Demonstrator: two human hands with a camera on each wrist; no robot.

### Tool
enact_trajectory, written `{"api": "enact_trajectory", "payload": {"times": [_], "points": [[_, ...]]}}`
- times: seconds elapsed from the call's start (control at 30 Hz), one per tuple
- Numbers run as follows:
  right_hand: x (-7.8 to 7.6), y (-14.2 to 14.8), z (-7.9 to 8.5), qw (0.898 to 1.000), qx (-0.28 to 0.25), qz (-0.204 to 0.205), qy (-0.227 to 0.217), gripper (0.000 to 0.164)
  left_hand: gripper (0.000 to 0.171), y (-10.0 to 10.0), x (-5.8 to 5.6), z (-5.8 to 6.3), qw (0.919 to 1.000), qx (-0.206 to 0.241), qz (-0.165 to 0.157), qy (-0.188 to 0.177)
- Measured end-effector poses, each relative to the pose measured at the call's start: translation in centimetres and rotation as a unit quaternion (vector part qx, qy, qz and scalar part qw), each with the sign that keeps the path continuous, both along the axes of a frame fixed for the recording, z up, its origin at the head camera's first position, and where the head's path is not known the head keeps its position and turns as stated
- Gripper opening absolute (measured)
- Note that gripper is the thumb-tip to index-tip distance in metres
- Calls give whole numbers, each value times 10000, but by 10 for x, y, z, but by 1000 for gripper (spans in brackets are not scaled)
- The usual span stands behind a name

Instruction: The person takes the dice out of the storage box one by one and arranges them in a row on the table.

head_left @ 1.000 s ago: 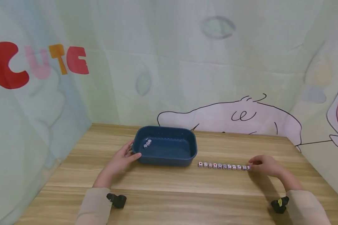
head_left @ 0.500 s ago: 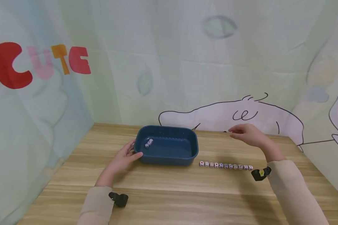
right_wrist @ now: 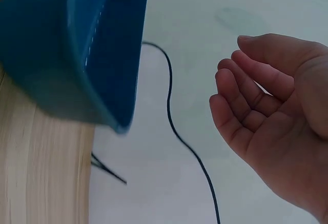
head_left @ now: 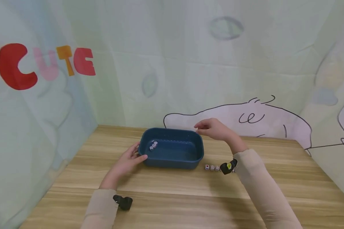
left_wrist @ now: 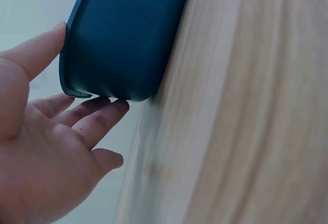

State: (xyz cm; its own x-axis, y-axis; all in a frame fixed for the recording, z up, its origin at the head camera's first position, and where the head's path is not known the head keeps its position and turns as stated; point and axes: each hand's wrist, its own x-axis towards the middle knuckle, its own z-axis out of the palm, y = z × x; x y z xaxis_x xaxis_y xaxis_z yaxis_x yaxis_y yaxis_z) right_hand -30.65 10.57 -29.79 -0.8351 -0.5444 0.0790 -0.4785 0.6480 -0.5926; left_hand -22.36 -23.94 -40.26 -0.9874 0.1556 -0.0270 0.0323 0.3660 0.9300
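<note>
A dark blue rectangular basin sits on the table, with a small cluster of white dice at the left of its floor. My left hand holds the basin's near left corner, thumb at the rim and fingertips against the end wall. Above the basin's far right corner hovers my right hand, its fingers loosely bent. In the right wrist view nothing shows between its thumb and fingers. A row of dice lies right of the basin; my right wrist's camera and sleeve hide most of it.
The wood-grain table meets a printed cloth backdrop behind and at both sides. A small black camera is strapped to the left wrist and another to the right.
My right hand has left the right end of the dice row, risen and swung left to the basin, leaving the end die in place. The left hand stays at the basin.
</note>
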Motion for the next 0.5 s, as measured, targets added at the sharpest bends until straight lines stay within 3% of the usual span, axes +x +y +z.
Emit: {"api": "enact_trajectory", "payload": {"times": [0.5], "points": [[-14, -81, -16, 9987, -117, 498, -7, 32, 75, 1, 3, 3, 9999, 97, 33, -3]]}}
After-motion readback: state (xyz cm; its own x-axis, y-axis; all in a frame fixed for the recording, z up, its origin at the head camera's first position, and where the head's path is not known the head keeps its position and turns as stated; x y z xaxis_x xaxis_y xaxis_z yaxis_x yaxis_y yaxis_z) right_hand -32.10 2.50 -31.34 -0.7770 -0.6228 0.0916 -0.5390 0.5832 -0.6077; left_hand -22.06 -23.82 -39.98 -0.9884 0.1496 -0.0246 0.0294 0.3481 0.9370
